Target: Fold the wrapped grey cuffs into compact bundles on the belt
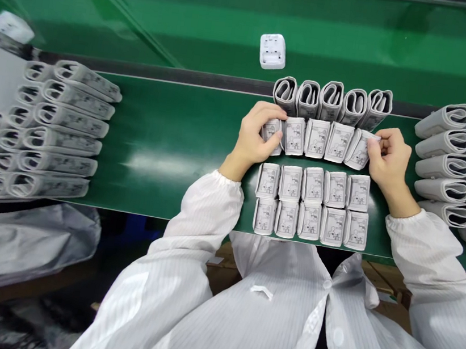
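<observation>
A row of several rolled grey cuffs [316, 139] with printed drawings lies between my hands on the green work surface. My left hand [259, 134] is closed around the leftmost cuff [270, 129], thumb at its near side and fingers over its far side. At the other end, my right hand [388, 159] pinches the rightmost cuff [359, 149], which is slightly tilted. Just behind stands another row of rolled cuffs [331, 103], their coiled ends showing. Two neat rows of cuffs [314, 186] lie nearer my body, printed faces up.
Stacks of rolled cuffs stand at the left [67, 131] and right [446, 165]. A white plastic device [272, 51] sits on the green belt [362, 37] beyond the dark rail; another white device [12, 26] is at far left. A white-gowned person's sleeve [22, 244] shows at lower left.
</observation>
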A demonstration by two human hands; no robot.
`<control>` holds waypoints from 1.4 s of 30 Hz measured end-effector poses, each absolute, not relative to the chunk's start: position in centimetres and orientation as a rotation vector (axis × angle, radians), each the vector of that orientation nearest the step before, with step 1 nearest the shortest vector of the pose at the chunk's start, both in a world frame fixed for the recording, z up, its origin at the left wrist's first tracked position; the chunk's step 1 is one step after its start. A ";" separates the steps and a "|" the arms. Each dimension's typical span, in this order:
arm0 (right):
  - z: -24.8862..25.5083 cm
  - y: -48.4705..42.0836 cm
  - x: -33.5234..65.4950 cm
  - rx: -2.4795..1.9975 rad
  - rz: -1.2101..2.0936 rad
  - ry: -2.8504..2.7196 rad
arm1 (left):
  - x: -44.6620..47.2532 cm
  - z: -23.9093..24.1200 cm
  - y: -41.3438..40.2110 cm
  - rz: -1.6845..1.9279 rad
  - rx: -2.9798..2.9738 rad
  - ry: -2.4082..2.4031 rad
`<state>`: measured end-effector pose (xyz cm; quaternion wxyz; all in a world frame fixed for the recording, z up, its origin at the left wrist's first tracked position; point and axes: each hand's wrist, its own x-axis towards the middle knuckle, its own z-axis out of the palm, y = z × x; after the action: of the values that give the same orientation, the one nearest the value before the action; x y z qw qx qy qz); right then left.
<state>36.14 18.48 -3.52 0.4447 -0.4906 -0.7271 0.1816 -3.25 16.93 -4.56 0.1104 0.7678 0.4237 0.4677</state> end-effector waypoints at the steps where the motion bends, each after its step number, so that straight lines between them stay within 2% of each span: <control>1: -3.4 18.4 36.1 -1.220 0.455 -1.805 | -3.3 -4.5 16.9 1.378 2.259 1.243; 42: -2.7 18.3 35.7 -1.286 0.475 -1.812 | -3.3 -4.6 16.8 1.349 2.225 1.240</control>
<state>35.68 18.27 -2.65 0.4214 -0.5132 -0.7232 0.1895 -3.33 16.77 -4.61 0.1294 0.7655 0.4266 0.4641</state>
